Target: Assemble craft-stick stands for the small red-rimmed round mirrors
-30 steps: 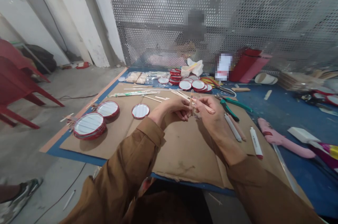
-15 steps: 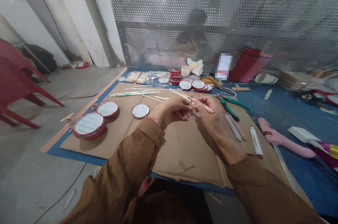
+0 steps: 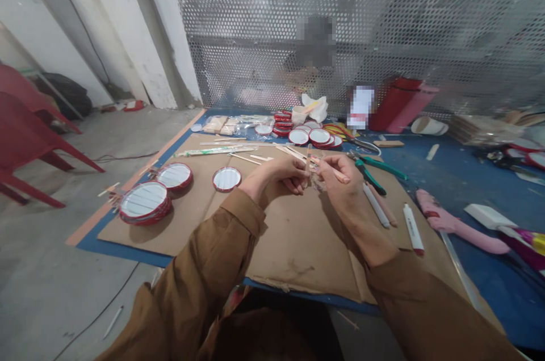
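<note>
Both hands meet over a brown cardboard sheet on a blue mat. My left hand is curled, its fingers pinching an upright flat wooden stick. My right hand is closed too, gripping a second wooden stick that slants to the right across the first. The two sticks touch between my fingertips. Brown sleeves cover both forearms.
Red-rimmed round mirrors lie at the left, one smaller mirror near my left hand, and several more mirrors at the back. Green pliers, white markers and a pink glue gun lie to the right. Red chairs stand left. A perforated metal screen backs the mat, with a person behind it.
A shoe at the lower left edge has gone out of view. My hands and the sticks have barely shifted.
</note>
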